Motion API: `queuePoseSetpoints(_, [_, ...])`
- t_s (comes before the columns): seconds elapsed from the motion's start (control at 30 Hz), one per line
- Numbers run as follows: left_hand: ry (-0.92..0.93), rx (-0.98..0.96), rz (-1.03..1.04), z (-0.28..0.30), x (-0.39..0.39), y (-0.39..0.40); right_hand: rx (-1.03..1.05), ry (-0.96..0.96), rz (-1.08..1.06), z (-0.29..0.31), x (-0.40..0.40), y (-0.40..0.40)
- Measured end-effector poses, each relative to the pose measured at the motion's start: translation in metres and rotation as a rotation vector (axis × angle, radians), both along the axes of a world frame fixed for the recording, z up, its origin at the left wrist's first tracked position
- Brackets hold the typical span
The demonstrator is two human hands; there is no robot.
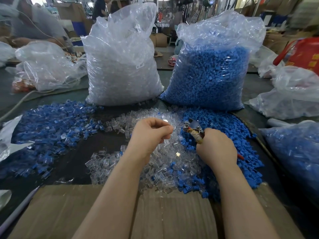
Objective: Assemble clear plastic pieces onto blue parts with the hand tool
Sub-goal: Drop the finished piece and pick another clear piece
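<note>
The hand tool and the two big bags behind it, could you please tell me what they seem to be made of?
Hand tool: shiny grey metal head, apparently steel; handle wrapped in tan, tape-like binding. Left bag and right bag: thin, glossy clear plastic film, crinkled, contents showing through.

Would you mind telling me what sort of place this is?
Most likely a factory assembly bench: large bags of clear pieces and blue parts, loose heaps on the table, and stacked cartons behind.
</note>
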State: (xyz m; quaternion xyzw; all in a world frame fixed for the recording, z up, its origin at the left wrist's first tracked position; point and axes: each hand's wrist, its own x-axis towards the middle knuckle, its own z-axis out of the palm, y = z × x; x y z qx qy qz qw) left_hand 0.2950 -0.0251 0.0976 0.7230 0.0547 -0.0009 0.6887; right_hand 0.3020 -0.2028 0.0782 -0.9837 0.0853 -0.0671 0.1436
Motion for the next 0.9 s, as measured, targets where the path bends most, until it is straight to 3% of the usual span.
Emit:
queuePoseSetpoints(0.23, [0.004, -0.047, 0.037, 0.001, -0.002, -0.005, 0.060, -0.161, -0.056, -0.002, 0.002, -0.002])
queuePoseSetpoints(0.4, [-0.003, -0.107, 0.068, 0.003, -0.004, -0.008, 0.376, -0.282, 0.035, 0.006, 0.004, 0.003])
queuePoseSetpoints(0.6, [-0.007, -0.130, 0.055, 0.007, -0.006, -0.012, 0.772, -0.270, 0.163, 0.013, -0.001, 0.008])
queuePoseSetpoints(0.9, [0.036, -0.304, -0.008, 0.010, -0.009, -0.017, 0.921, -0.379, 0.304, 0.018, -0.006, 0.017])
